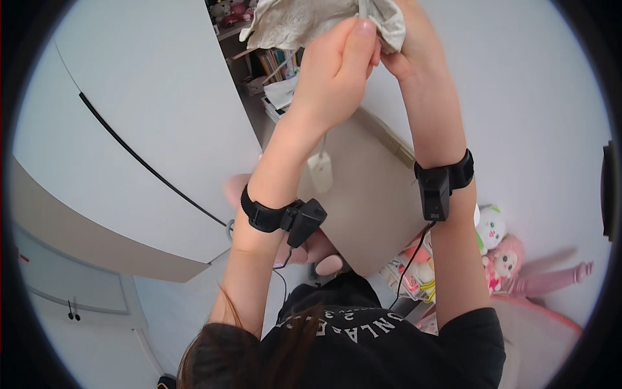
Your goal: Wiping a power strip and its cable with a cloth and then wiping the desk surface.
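Up at the top edge of the view, my left hand (pixel 335 68) grips a crumpled pale grey cloth (pixel 301 24), its thumb pressed on a narrow light strip. Whether that strip is a fold or a separate thing I cannot tell. My right hand (pixel 408 53) is raised beside it, against the cloth's right end. The cloth and the frame's edge hide its fingers. Below both hands is a beige desk top (pixel 369 204). A blurred white block (pixel 320 172), perhaps a power strip, shows over it with a cord running upward.
A white cabinet panel (pixel 146 97) with a black edge strip stands left. Shelves behind hold books (pixel 279 63) and plush toys (pixel 233 12). At right, dolls (pixel 505 260) sit by a pink post (pixel 554 279) near the wall. Both wrists wear black strapped devices with cables (pixel 403 272).
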`<state>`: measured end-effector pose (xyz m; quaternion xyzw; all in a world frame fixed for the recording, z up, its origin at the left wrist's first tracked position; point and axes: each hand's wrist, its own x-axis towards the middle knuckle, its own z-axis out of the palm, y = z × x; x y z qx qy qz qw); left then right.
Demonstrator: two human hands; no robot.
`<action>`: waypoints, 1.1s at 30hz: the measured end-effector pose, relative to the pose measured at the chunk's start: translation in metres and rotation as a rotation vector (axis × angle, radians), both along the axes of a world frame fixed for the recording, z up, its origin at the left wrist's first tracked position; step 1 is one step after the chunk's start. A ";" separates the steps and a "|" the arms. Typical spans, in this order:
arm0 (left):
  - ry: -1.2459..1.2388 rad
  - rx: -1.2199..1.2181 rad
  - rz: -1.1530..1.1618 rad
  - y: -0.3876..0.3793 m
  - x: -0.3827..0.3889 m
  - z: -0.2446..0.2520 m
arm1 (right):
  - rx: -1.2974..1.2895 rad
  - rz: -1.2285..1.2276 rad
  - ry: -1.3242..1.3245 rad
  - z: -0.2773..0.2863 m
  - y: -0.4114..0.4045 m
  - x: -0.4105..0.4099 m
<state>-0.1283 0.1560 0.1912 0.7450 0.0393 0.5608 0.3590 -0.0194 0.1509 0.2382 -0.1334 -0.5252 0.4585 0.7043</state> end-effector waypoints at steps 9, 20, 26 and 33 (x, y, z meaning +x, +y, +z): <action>0.054 0.096 0.010 0.047 0.027 -0.065 | -0.093 -0.236 0.029 -0.065 0.023 0.029; 0.149 -0.036 -0.177 0.035 -0.004 -0.112 | -0.267 -0.488 -0.054 -0.104 -0.013 0.005; 0.175 -0.273 -0.186 0.035 -0.036 -0.186 | -0.460 -0.426 -0.100 -0.168 0.001 -0.021; 0.460 -0.583 -0.275 0.015 -0.081 -0.265 | -0.729 -0.381 -0.262 -0.252 -0.010 -0.039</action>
